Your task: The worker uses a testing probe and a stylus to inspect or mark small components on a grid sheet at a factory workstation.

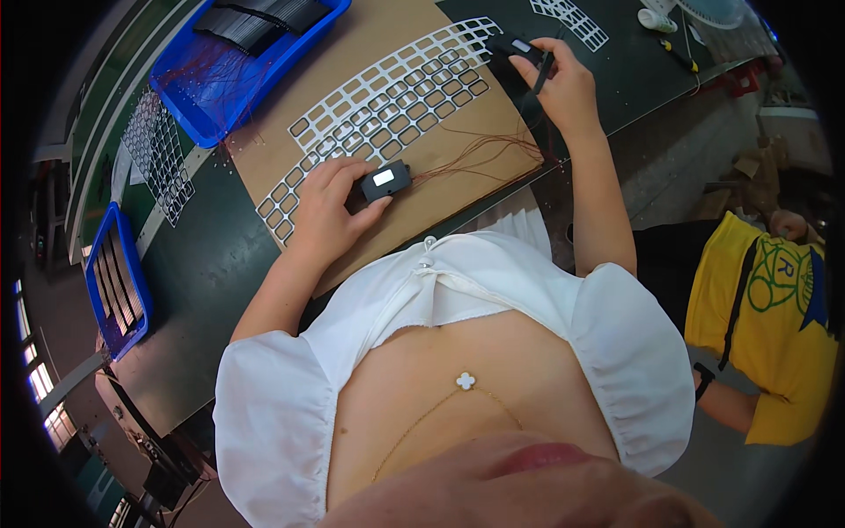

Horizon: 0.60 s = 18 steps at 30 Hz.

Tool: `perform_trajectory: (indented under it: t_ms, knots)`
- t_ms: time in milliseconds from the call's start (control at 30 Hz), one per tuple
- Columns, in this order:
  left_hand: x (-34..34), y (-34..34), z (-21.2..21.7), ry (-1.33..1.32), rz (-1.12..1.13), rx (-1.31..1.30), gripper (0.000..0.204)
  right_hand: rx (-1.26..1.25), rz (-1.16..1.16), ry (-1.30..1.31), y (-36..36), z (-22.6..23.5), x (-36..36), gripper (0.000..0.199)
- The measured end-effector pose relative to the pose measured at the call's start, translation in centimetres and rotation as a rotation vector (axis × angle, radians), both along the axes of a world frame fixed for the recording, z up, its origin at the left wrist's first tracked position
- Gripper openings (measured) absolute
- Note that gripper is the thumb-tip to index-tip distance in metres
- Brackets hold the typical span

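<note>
While my left hand [330,207] presses on the small black block [385,180] with the white label on top, the block lies on the brown cardboard sheet [370,53], near the edge closest to me. My fingers are curled around its left end, thumb below and the others above, so they are closed on it but not tight like a fist. Thin reddish wires [480,151] run from the block to the right across the cardboard.

My right hand [563,88] is farther away, over the dark green table [202,273]. It holds a second black piece [519,48] between the bent fingers; how firm the grip is I cannot tell.

Under both hands lies a white die-cut grid sheet [387,97] with many small rectangular holes. Beyond it stands a blue tray [207,110] with dark parts, and another blue tray [114,273] is at my left. A person in a yellow shirt [766,326] sits at my right.
</note>
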<state>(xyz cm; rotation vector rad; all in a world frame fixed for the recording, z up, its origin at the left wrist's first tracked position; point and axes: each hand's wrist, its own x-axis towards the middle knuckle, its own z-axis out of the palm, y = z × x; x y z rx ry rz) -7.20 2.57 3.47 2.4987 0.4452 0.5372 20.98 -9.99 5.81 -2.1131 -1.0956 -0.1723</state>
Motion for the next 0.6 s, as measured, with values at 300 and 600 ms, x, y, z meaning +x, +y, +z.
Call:
perform_trajectory:
  t_ms: [300, 600]
  knots:
    - [0.0, -0.2, 0.2, 0.018, 0.006, -0.003, 0.034, 0.131, -0.072, -0.114, -1.2, -1.4, 5.4, 0.026]
    - [-0.1, -0.5, 0.6, 0.039, 0.013, -0.003, 0.034, -0.030, -0.350, -0.065, -3.2, -3.0, 11.5, 0.030]
